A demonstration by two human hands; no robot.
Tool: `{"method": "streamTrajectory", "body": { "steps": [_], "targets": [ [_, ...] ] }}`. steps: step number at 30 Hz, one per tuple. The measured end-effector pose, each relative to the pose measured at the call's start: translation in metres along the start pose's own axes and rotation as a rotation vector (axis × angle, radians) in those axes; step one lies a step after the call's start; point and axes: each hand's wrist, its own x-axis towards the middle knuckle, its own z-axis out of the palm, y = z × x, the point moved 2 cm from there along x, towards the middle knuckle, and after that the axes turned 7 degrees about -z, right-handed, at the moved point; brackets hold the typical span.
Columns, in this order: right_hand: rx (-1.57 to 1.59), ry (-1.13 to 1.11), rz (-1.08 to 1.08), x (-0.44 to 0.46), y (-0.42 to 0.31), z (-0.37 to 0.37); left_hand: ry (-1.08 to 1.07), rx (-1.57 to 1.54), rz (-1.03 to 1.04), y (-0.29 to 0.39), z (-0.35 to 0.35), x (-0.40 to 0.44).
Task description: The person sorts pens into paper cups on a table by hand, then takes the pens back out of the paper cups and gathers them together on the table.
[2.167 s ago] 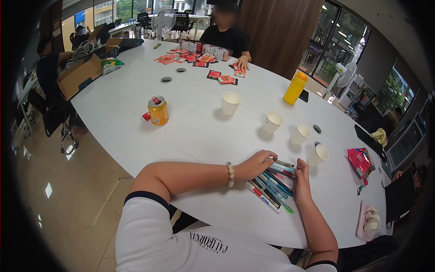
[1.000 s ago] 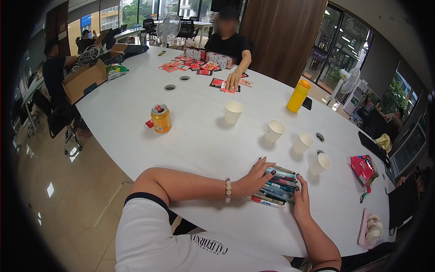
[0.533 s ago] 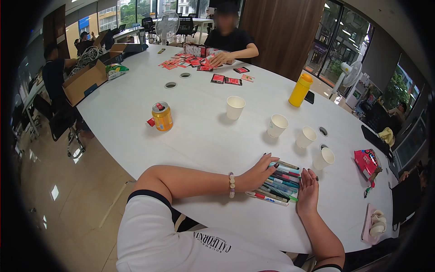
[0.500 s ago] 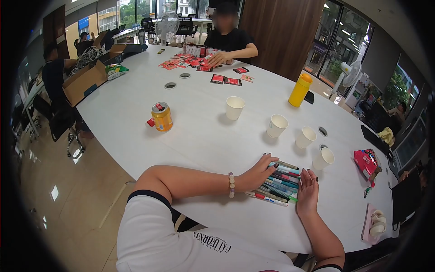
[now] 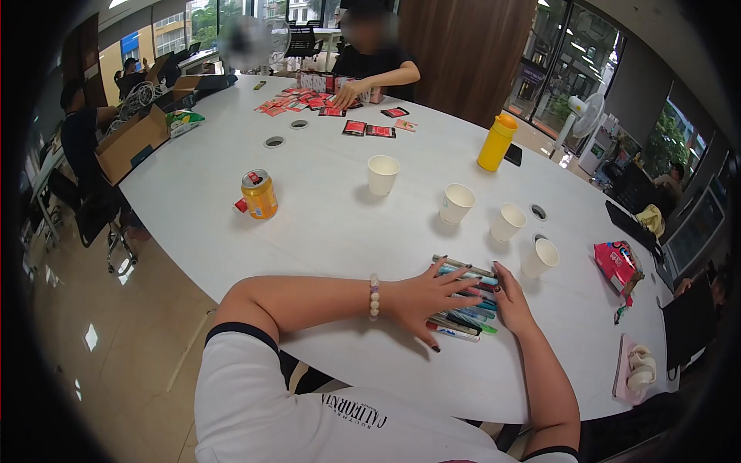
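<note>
Several pens and markers (image 5: 477, 315) of mixed colours lie side by side in a bundle on the white table near my body. My left hand (image 5: 423, 299), a beaded bracelet at its wrist, rests flat over them with fingers spread wide, hiding their left ends. At the bundle's right ends stands my right hand (image 5: 512, 302), its fingers stretched out and touching or very near the pen tips. Beyond the hands are paper cups: one (image 5: 540, 258) closest to my right hand, another (image 5: 509, 222) behind it, a third (image 5: 458, 204) farther left.
Another paper cup (image 5: 383, 176) and an orange can (image 5: 259, 194) stand farther left. A yellow bottle (image 5: 497, 143) is beside a dark phone. Across the white table (image 5: 324, 231), a person's hand (image 5: 351, 94) touches red packets. A pink snack bag (image 5: 617, 266) lies at right.
My left hand has spread its fingers and slid farther across the pens. My right hand has shifted slightly up against their ends, and the bundle looks tighter. The camera view has shifted slightly.
</note>
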Motion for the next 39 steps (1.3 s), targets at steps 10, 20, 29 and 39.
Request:
{"method": "streamTrajectory", "body": {
  "steps": [10, 20, 29, 39],
  "targets": [
    [-0.266, -0.152, -0.089, -0.002, -0.014, -0.002, -0.098, 0.076, -0.076, -0.015, -0.002, 0.002],
    [0.233, 0.051, 0.119, -0.002, -0.006, -0.009, 0.045, -0.027, -0.226, -0.027, -0.016, 0.008],
    [0.363, 0.127, 0.13, -0.001, 0.005, -0.009, -0.063, -0.183, -0.299, -0.053, -0.035, 0.044],
    [0.427, 0.117, 0.107, -0.001, 0.004, -0.01, -0.443, -0.252, -0.568, -0.055, -0.024, 0.076]
  ]
}}
